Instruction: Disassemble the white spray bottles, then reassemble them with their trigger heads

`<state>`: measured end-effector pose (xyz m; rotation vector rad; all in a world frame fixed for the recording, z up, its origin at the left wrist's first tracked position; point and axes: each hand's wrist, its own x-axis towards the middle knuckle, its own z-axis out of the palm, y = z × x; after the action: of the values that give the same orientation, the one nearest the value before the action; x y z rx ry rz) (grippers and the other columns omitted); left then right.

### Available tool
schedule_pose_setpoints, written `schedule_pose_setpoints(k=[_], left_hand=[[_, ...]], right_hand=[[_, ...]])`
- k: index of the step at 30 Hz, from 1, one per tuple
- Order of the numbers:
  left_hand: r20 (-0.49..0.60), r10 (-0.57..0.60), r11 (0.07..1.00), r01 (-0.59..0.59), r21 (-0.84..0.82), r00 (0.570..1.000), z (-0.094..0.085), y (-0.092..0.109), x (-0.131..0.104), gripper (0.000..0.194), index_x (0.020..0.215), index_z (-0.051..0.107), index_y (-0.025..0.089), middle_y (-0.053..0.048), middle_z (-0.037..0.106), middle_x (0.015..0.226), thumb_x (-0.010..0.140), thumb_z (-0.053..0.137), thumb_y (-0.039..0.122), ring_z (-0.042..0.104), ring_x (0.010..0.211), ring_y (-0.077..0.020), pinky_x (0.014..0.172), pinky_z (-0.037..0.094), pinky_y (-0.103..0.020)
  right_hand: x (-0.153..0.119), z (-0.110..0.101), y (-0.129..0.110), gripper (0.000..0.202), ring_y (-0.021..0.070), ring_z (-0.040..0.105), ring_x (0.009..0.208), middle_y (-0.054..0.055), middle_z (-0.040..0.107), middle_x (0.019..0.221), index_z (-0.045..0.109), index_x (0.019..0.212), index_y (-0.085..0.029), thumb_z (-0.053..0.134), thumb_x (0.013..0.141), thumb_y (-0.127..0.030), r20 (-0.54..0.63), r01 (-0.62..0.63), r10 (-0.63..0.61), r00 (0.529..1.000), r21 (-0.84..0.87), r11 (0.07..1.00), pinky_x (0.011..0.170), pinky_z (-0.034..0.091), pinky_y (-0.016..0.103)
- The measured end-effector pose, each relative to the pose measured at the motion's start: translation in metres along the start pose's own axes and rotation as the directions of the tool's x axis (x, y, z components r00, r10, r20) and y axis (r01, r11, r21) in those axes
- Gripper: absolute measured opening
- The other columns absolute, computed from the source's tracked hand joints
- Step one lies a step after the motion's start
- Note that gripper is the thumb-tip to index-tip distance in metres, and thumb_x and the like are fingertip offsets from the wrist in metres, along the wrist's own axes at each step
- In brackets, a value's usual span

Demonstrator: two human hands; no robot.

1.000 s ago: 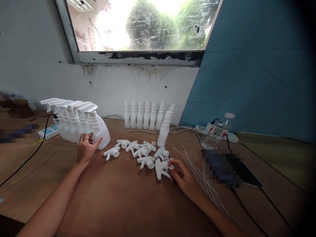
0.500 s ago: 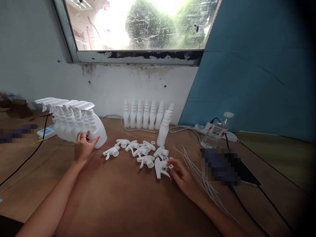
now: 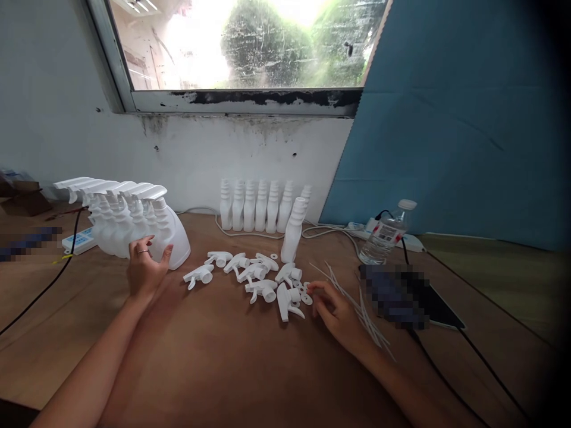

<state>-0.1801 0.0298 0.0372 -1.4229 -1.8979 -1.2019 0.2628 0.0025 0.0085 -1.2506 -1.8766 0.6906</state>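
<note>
My left hand point(image 3: 147, 268) is at the foot of a row of white spray bottles point(image 3: 172, 238) fitted with trigger heads, thumb spread from the fingers. Whether it touches the nearest bottle I cannot tell. My right hand point(image 3: 335, 310) is low over the table, its fingers loosely bent and apart, with the tips beside a small cluster of flat white washers point(image 3: 306, 299). Nothing shows in its grasp. Just left of the washers lies a trigger spray head point(image 3: 282, 300), and several more loose spray heads point(image 3: 261, 290) are scattered between my hands.
Several headless white bottles point(image 3: 248, 208) line the wall, one bottle point(image 3: 293, 232) standing in front. Thin white tubes point(image 3: 363, 312) lie beside my right forearm. A clear water bottle point(image 3: 383, 238), a dark phone-like slab point(image 3: 439, 306) and cables are at right; a power strip point(image 3: 80, 241) is at left.
My right hand has drawn slightly right, uncovering more of the washers. The left hand stays by the spray bottles, its fingers slightly shifted. The whole view has moved a little.
</note>
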Motion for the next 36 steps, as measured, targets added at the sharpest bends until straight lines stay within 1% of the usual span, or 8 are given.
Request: schedule_pose_setpoints(k=[4,10,13,17,20,26,31,36], left_hand=[[0.034,0.297,0.946,-0.29,-0.144,0.954,-0.006,0.008,-0.007,0.021,0.099,0.06,0.017,-0.01,0.061,0.094,0.089,0.053,0.035,0.06,0.085,-0.0235,0.079,0.05,-0.035],[0.376,0.667,0.741,-0.52,-0.426,0.643,-0.005,0.029,-0.019,0.03,0.112,0.061,0.02,-0.011,0.062,0.113,0.085,0.06,0.034,0.06,0.105,-0.0255,0.092,0.049,-0.039],[0.475,0.678,0.735,-0.495,-0.464,0.561,-0.003,0.029,-0.02,0.04,0.122,0.058,0.021,-0.012,0.059,0.123,0.084,0.06,0.034,0.06,0.109,-0.0255,0.092,0.051,-0.037],[0.536,0.661,0.75,-0.437,-0.497,0.525,0.0,0.022,-0.02,0.035,0.121,0.061,0.023,-0.011,0.06,0.125,0.087,0.053,0.026,0.062,0.11,-0.0231,0.092,0.052,-0.036],[0.499,0.668,0.735,-0.382,-0.56,0.552,0.001,0.025,-0.025,0.031,0.117,0.063,0.021,-0.012,0.063,0.119,0.088,0.052,0.024,0.063,0.108,-0.0221,0.092,0.052,-0.035],[0.426,0.692,0.574,-0.087,-0.814,0.583,-0.006,0.067,-0.058,0.029,0.116,0.059,0.018,-0.012,0.066,0.109,0.087,0.058,0.021,0.064,0.089,-0.0177,0.073,0.055,-0.028],[0.39,0.773,0.409,0.077,-0.909,0.5,-0.008,0.117,-0.093,0.033,0.117,0.058,0.017,-0.011,0.066,0.103,0.084,0.062,0.022,0.061,0.083,-0.0162,0.07,0.052,-0.026],[0.354,0.834,0.355,0.079,-0.931,0.423,0.003,0.157,-0.108,0.035,0.118,0.059,0.017,-0.01,0.066,0.101,0.083,0.062,0.023,0.061,0.082,-0.0162,0.074,0.051,-0.027]], right_hand=[[0.006,-0.007,0.006,0.017,0.0186,0.062,0.078,0.006,0.066,0.096,0.057,0.101,-0.022,0.045,0.089,-0.026,-0.024,0.091,-0.098,0.995,-0.19,0.978,0.075,0.05,0.033],[0.008,-0.004,0.013,0.024,0.0225,0.061,0.097,0.009,0.062,0.108,0.059,0.109,-0.02,0.049,0.088,-0.026,0.054,0.133,-0.123,0.991,-0.289,0.948,0.087,0.05,0.039],[0.007,-0.001,0.011,0.021,0.0233,0.061,0.098,0.01,0.061,0.107,0.061,0.106,-0.019,0.051,0.088,-0.026,0.09,0.152,-0.131,0.987,-0.309,0.939,0.088,0.049,0.04],[0.007,0.004,0.013,0.017,0.023,0.061,0.097,0.01,0.062,0.104,0.063,0.098,-0.02,0.051,0.088,-0.025,0.065,0.173,-0.162,0.985,-0.28,0.944,0.088,0.05,0.039],[0.007,0.006,0.016,0.015,0.0226,0.061,0.094,0.009,0.063,0.102,0.062,0.095,-0.02,0.05,0.088,-0.025,0.043,0.168,-0.163,0.986,-0.272,0.948,0.086,0.049,0.04],[0.008,0.006,0.013,0.009,0.02,0.058,0.08,0.006,0.061,0.09,0.058,0.088,-0.02,0.053,0.085,-0.026,-0.007,0.137,-0.145,0.989,-0.279,0.95,0.075,0.049,0.036],[0.002,0.007,-0.006,0.015,0.0174,0.057,0.078,0.007,0.06,0.098,0.057,0.102,-0.021,0.053,0.089,-0.026,-0.134,0.185,-0.216,0.967,-0.212,0.96,0.077,0.049,0.033],[-0.011,0.012,-0.032,0.017,0.0205,0.059,0.098,0.009,0.059,0.106,0.056,0.104,-0.021,0.056,0.088,-0.02,-0.058,0.382,-0.389,0.92,-0.1,0.919,0.089,0.049,0.034]])
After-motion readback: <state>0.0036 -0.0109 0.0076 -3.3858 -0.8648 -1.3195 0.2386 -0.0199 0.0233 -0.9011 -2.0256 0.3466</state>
